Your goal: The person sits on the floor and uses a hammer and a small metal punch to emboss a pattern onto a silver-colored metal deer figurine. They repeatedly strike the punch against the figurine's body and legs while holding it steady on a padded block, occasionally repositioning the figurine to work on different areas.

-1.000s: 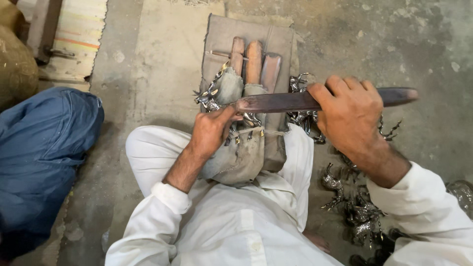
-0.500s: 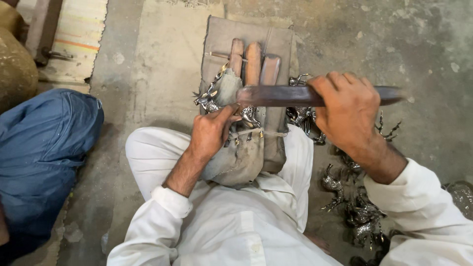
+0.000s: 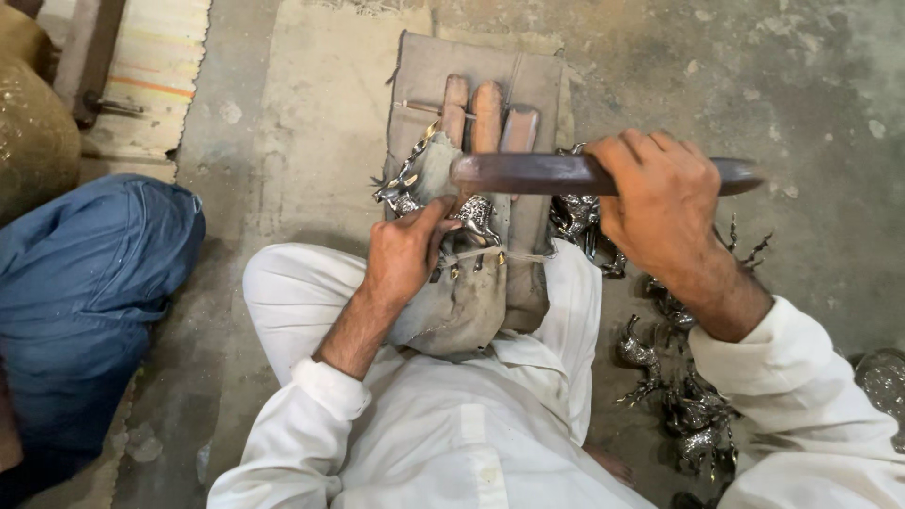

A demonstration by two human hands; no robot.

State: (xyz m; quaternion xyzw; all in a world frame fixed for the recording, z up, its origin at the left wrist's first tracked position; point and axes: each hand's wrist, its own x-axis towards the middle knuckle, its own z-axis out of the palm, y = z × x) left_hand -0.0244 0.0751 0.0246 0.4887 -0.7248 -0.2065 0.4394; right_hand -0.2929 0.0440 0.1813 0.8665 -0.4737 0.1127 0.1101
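My left hand [image 3: 405,253] grips a small silvery metal deer figurine [image 3: 407,185], pressing it against a cloth-wrapped block [image 3: 462,302] that rests on my lap. My right hand [image 3: 660,200] is closed around a long dark metal file [image 3: 528,173], held level across the figurine with its tip just above it. Three upright wooden pegs [image 3: 485,113] stand behind the figurine on a brown cloth pad [image 3: 471,66]. My white sleeves and clothing fill the lower part of the view.
Several finished silvery figurines [image 3: 688,405] lie heaped on the concrete floor at my right. Another person's blue-clad leg [image 3: 85,283] is at the left. A striped mat [image 3: 156,57] and a round brass vessel [image 3: 28,141] sit at the upper left.
My right hand has drawn the file leftward across the figurine. The left hand stays clamped on the figurine.
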